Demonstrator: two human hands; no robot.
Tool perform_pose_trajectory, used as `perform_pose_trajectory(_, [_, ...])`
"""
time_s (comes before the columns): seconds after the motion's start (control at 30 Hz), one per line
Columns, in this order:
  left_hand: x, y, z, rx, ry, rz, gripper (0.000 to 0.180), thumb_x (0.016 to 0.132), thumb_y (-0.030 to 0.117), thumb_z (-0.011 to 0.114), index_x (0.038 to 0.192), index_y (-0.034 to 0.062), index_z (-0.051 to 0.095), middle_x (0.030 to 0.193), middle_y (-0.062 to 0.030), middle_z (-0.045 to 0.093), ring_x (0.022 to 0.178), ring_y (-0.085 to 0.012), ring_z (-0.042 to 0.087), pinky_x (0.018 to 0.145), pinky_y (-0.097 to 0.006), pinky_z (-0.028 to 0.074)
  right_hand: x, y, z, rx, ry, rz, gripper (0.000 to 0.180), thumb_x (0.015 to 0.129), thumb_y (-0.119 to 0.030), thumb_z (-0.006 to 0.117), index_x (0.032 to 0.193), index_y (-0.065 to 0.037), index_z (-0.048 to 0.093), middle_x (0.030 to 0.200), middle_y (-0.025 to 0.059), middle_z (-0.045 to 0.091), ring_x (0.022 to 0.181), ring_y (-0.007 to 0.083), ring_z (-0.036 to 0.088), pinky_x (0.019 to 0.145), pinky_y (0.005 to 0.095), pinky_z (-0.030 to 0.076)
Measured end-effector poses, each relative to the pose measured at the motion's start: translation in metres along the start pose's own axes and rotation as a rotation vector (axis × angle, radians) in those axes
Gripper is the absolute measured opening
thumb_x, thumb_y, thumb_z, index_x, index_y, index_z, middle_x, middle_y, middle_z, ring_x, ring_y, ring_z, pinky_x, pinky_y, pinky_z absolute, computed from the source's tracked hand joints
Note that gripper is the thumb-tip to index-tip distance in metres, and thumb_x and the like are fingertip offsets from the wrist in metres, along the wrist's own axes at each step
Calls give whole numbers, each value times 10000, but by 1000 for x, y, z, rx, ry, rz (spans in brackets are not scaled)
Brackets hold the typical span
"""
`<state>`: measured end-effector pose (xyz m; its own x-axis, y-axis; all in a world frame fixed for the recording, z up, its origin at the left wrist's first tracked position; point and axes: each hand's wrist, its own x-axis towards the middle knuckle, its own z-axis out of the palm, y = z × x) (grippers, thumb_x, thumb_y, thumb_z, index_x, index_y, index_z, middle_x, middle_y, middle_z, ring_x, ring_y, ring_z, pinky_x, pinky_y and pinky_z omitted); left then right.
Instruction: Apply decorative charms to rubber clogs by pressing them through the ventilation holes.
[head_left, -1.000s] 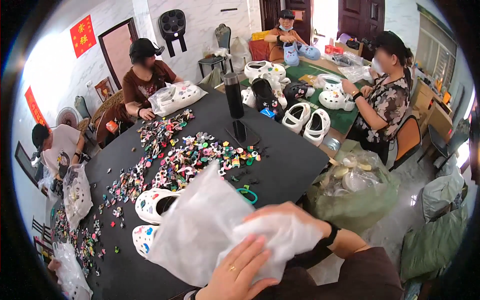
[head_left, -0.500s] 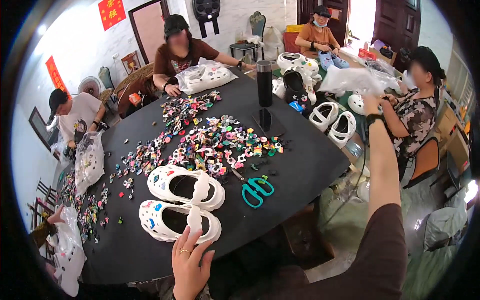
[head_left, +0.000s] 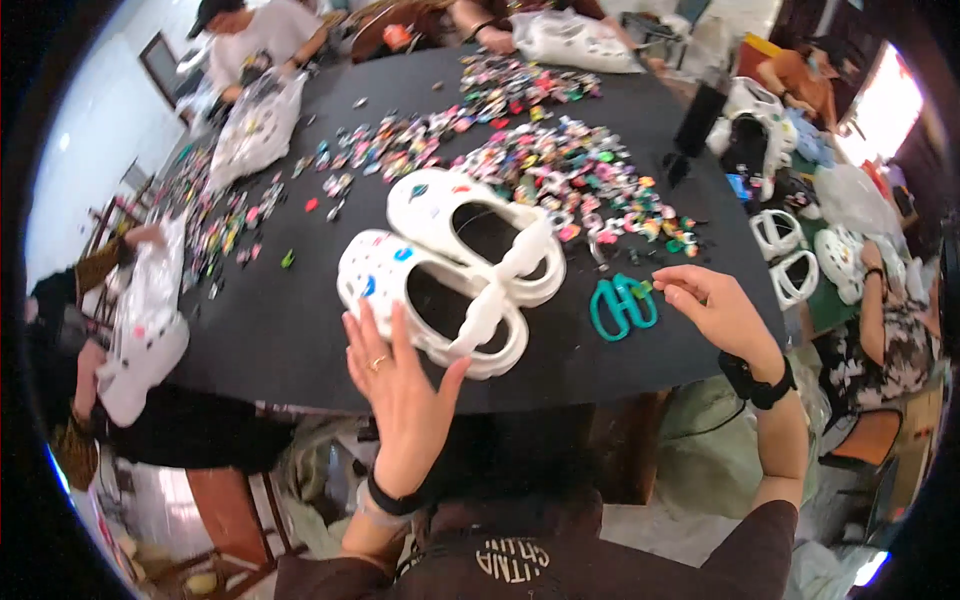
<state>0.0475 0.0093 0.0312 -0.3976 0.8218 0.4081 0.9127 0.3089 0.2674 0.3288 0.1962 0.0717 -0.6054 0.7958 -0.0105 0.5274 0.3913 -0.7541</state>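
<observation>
Two white clogs, the near one [head_left: 350, 262] and the far one [head_left: 415, 218], lie side by side on the black table [head_left: 300, 340], toes pointing left. A few coloured charms sit on their tops. My left hand [head_left: 405, 390] has its fingers spread against the near clog's side. To the right of the clogs, my right hand [head_left: 715, 310] hovers beside teal-handled scissors [head_left: 630, 303], its fingers loosely stretched out and slightly blurred. A tiny green piece [head_left: 643, 287] shows by the fingertips; I see nothing held.
A large heap of colourful charms [head_left: 570, 170] spreads beyond the clogs. A black bottle [head_left: 702, 115] stands behind it. Bagged clogs [head_left: 255, 140] lie at the left, and more white clogs [head_left: 795, 275] on the right. Several co-workers sit around.
My right hand has come back from the co-worker at the right to beside the scissors. My left hand has slid along the near clog toward its toe. The view has tilted down.
</observation>
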Motion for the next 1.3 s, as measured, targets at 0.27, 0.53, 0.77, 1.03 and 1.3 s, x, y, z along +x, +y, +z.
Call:
perform_pose_trajectory(0.27, [-11,-16,26,-354,23,-110,1140,590,323,838,1410,-25,126,1416,-356,59,1311,-509,149,1037,-506,249,95,-47,55,67,-87,61,460,954,-367,445,1284,-47,462,1151,87,583,993,150,555,863,281,424])
perform_pose_trajectory(0.53, [-2,-8,51,-514,96,-257,1150,611,362,820,1418,-28,99,1447,-320,45,1354,-465,33,1082,-484,169,115,-39,101,479,-395,287,656,945,-563,234,1254,-41,484,1257,111,516,1154,179,462,957,352,369])
perform_pose_trajectory(0.77, [-8,-119,4,-1013,-56,-120,904,598,278,748,1360,-8,356,1450,-181,283,1335,-286,287,1087,-390,215,28,-61,162,286,-336,-51,582,951,-417,382,1324,22,297,1238,211,398,1075,318,426,976,377,339])
perform_pose_trajectory(1.03, [-10,-84,-57,-612,462,-273,328,758,-85,465,1052,-29,598,1111,-144,583,1055,-239,539,908,-332,411,40,-51,154,756,-561,365,748,894,-598,380,1375,-52,208,1168,134,465,953,192,545,792,328,453])
perform_pose_trajectory(1.3, [30,-50,-16,-52,-260,-127,423,761,387,671,776,-11,528,748,-175,583,732,-342,593,633,-413,459,55,-65,180,451,-572,293,637,870,-441,534,1270,21,359,1039,148,533,785,194,595,576,288,540])
